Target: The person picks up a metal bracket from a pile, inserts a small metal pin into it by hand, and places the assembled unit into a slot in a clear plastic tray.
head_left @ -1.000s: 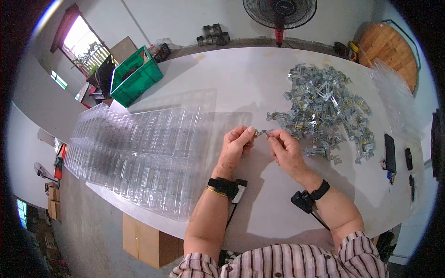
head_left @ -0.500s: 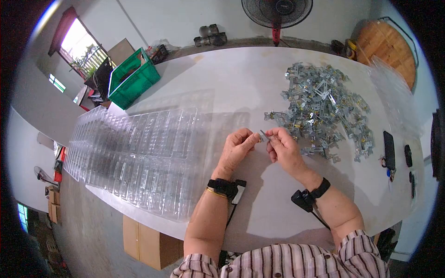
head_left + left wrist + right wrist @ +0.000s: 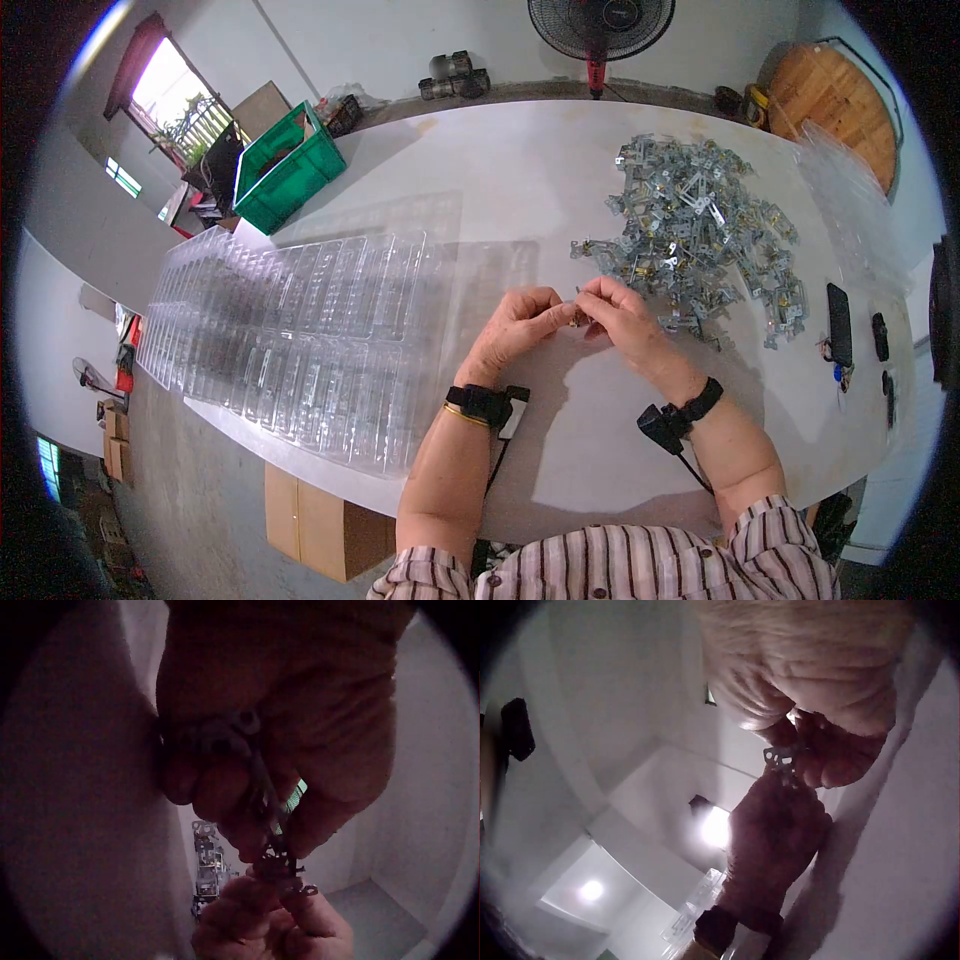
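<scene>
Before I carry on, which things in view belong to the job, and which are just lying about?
Likely the job:
small metal part, between left hand and right hand
heap of metal parts
clear compartment trays

Apparently just lying about:
black phone-like object
fan
round wooden board
green crate (role unclear)

from your head, one view looks forward and down over the surface; both wrist views, close in, share your hands.

Glaring window, dim wrist views (left darker)
</scene>
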Motion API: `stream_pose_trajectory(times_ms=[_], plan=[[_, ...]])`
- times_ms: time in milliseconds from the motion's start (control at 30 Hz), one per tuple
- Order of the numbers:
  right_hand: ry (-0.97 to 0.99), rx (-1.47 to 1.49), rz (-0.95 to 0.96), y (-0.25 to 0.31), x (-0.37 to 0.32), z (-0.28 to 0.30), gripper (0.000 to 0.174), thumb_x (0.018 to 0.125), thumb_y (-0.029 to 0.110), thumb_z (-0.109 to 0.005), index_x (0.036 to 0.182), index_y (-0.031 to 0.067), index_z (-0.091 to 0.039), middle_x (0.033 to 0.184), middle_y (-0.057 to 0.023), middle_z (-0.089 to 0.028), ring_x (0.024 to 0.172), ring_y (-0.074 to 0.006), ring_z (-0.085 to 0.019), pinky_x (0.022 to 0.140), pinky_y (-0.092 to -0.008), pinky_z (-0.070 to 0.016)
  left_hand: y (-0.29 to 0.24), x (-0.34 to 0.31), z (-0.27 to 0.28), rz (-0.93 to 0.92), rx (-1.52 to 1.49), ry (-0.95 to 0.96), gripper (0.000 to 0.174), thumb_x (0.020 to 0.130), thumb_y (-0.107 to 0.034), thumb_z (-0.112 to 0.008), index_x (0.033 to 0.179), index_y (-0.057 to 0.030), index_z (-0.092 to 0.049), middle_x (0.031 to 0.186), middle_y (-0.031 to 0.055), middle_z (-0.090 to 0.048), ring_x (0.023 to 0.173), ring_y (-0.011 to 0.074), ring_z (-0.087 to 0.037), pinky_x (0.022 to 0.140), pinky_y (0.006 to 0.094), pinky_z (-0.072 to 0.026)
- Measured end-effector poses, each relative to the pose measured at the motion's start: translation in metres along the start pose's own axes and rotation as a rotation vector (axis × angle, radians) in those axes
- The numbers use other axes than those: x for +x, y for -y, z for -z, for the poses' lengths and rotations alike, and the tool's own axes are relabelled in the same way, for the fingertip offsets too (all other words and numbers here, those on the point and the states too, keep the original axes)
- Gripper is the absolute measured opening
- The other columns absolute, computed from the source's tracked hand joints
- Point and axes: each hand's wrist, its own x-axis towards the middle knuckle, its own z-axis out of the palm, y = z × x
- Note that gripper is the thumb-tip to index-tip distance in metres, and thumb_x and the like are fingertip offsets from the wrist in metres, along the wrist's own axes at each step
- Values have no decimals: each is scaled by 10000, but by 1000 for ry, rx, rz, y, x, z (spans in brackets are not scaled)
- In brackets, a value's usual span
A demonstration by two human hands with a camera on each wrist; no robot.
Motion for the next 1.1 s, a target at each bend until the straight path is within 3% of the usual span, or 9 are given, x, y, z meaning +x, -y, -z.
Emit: stream_pose_trajectory(times_ms=[100, 233, 500, 633, 867, 933, 967, 1033, 1100], plan=[[-117, 14, 228, -2, 2, -2, 135, 993, 202, -573, 938, 81, -591, 837, 5, -604, 764, -64, -562, 642, -235, -480, 0, 0, -2, 42, -36, 24, 334, 926, -368, -676, 822, -51, -667, 675, -37, -533, 624, 57, -460, 552, 227, -352], [-138, -146, 306, 8, -4, 1, 114, 989, 165, -583, 940, 62, -581, 883, 0, -608, 797, -81, -567, 697, -256, -493, -3, -1, -2, 80, -212, -74, 317, 931, -359, -673, 828, -60, -659, 664, -46, -518, 593, 52, -440, 529, 224, -321], [-78, -560, 719, 10, -5, -2, 64, 932, 93, -622, 950, 44, -584, 1004, -106, -642, 886, -203, -624, 800, -336, -505, 4, 5, 4, 106, -320, -98, 325, 967, -345, -620, 869, -38, -663, 667, -21, -541, 548, 72, -461, 479, 237, -327], [-82, -562, 721, 12, -7, -4, 72, 939, 96, -619, 946, 34, -584, 1000, -113, -652, 886, -207, -639, 773, -334, -512, 2, 2, 4, 136, -384, -71, 472, 979, -468, -547, 872, -26, -674, 693, 26, -601, 561, 111, -530, 516, 253, -394], [-140, -186, 462, 3, -2, 0, 103, 987, 129, -586, 1000, 27, -590, 914, -31, -635, 823, -117, -640, 706, -271, -513, 10, 5, 8, 168, -707, 141, 579, 1025, -482, -407, 1010, 54, -625, 802, 159, -660, 650, 245, -650, 602, 354, -527], [-168, -96, 374, 7, -2, 0, 115, 998, 140, -576, 1011, 27, -594, 916, -14, -626, 829, -100, -636, 706, -261, -511, 15, 9, 7, 109, -862, 71, 531, 1036, -407, -412, 1117, 88, -584, 985, 217, -661, 810, 281, -688, 715, 395, -561], [-196, 2, 340, 9, -2, 1, 132, 1002, 159, -574, 1011, 30, -599, 923, -7, -626, 831, -101, -638, 708, -256, -509, 18, 10, 8, 105, -861, 72, 531, 1036, -407, -412, 1117, 88, -584, 985, 217, -661, 810, 281, -688, 715, 395, -561], [-223, 99, 310, 8, -1, 3, 150, 1006, 179, -572, 1011, 32, -603, 930, -1, -625, 834, -102, -640, 711, -252, -506, 16, 12, 8, -74, -764, 24, 494, 1008, -331, -511, 1277, 83, -509, 1191, 225, -627, 1046, 320, -659, 880, 438, -540], [-238, 238, 253, 2, 2, 5, 161, 1009, 205, -569, 1012, 49, -610, 935, 0, -624, 845, -102, -637, 733, -247, -497, 13, 10, 4, -156, -739, 19, 445, 993, -249, -543, 1309, 62, -509, 1252, 205, -607, 1130, 314, -620, 935, 447, -520]])
